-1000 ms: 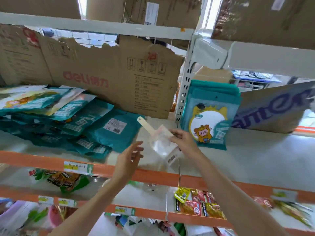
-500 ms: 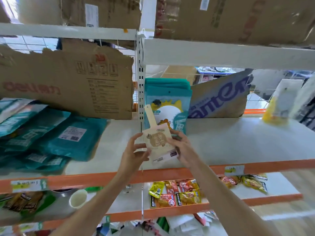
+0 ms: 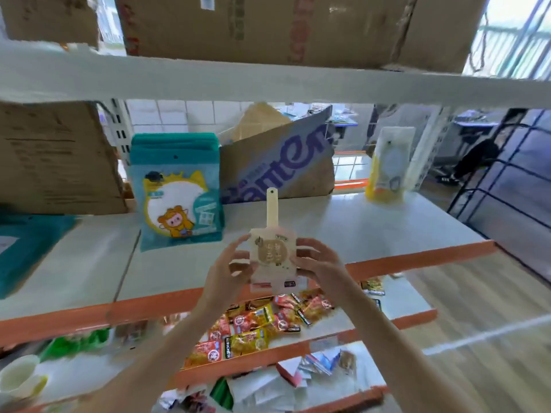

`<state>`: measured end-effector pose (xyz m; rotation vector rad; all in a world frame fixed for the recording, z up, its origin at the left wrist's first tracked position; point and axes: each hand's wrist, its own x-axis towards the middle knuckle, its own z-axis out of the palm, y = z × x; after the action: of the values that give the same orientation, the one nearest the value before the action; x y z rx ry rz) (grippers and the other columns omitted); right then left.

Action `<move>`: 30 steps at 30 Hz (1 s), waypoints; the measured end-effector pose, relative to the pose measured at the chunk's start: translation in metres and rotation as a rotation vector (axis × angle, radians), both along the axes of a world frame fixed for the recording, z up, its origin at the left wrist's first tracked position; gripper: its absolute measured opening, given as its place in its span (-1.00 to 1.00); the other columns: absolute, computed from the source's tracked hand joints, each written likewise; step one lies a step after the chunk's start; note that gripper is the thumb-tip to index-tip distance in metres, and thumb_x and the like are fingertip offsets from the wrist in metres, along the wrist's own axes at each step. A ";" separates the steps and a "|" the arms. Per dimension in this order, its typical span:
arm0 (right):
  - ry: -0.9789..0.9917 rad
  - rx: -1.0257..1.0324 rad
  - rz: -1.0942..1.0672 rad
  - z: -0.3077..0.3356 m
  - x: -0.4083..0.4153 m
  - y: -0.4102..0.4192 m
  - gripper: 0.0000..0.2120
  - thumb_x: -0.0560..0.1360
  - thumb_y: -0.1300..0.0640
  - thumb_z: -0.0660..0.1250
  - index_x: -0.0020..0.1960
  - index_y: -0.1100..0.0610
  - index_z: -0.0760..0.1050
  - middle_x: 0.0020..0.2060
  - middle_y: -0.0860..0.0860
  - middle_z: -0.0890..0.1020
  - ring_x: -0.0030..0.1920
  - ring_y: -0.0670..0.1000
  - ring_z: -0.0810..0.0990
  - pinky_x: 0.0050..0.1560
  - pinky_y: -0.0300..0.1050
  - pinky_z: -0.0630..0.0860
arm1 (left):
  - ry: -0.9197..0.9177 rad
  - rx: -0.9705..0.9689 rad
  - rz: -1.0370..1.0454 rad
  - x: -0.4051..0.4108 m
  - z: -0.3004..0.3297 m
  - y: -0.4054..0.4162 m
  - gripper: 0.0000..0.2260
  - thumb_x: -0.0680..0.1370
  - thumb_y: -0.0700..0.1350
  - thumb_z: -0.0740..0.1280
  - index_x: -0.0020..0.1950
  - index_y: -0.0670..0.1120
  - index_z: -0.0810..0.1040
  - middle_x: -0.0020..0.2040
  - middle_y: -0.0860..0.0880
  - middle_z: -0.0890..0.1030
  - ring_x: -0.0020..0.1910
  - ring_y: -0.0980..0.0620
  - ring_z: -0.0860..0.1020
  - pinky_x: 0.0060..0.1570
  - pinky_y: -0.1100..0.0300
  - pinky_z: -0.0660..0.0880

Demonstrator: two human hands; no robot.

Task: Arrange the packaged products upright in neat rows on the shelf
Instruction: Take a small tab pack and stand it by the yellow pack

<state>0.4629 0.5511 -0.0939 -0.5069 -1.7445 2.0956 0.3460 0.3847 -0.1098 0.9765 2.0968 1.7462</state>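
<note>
Head view: packet [image 3: 272,257] now upright

Bare shelf [image 3: 372,231] beyond and right of the grip; teal packages [image 3: 179,189] block left-rear, cardboard box [image 3: 277,162] behind.

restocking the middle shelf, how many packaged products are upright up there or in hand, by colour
teal packs, standing stack: count unclear, at least 1
yellow pouch: 1
cream scoop pack, held between left hand and right hand: 1
total: at least 3
</note>
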 end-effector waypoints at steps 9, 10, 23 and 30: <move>-0.049 0.112 -0.180 -0.013 0.072 0.087 -0.63 0.39 0.44 0.39 0.15 0.20 0.50 -0.21 0.06 0.66 -0.21 0.01 0.68 -0.24 -0.10 0.61 | -0.013 -0.022 -0.106 0.063 -0.008 0.096 -0.53 0.47 -0.29 0.35 0.27 0.10 0.34 0.03 0.01 0.55 -0.08 0.03 0.60 -0.23 0.16 0.61; -0.055 0.124 -0.183 -0.016 0.075 0.094 -0.62 0.39 0.42 0.40 0.16 0.19 0.50 -0.20 0.07 0.67 -0.20 0.01 0.68 -0.22 -0.08 0.62 | -0.016 -0.029 -0.105 0.066 -0.010 0.103 -0.53 0.47 -0.28 0.35 0.28 0.09 0.35 0.03 0.02 0.56 -0.08 0.03 0.61 -0.22 0.15 0.61; -0.080 0.264 -0.234 -0.001 0.032 0.220 -0.60 0.40 0.41 0.39 0.20 0.19 0.47 -0.18 0.08 0.61 -0.25 0.00 0.63 -0.29 -0.17 0.60 | 0.118 -0.041 -0.121 0.013 -0.004 0.237 -0.54 0.48 -0.18 0.36 0.35 -0.04 0.35 0.03 -0.03 0.54 -0.08 0.05 0.60 -0.22 0.14 0.61; -0.156 0.362 -0.314 -0.017 0.015 0.291 -0.60 0.40 0.42 0.37 0.21 0.20 0.48 -0.16 0.14 0.62 -0.22 0.07 0.62 -0.30 -0.11 0.61 | 0.142 -0.053 -0.094 0.006 -0.026 0.311 -0.49 0.46 -0.22 0.41 0.36 -0.01 0.34 0.03 -0.07 0.58 -0.12 0.14 0.59 -0.21 0.32 0.56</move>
<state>0.4784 0.8421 -0.1104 -0.7914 -1.9282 1.5214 0.3519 0.6956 -0.1356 1.1956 2.1319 1.6105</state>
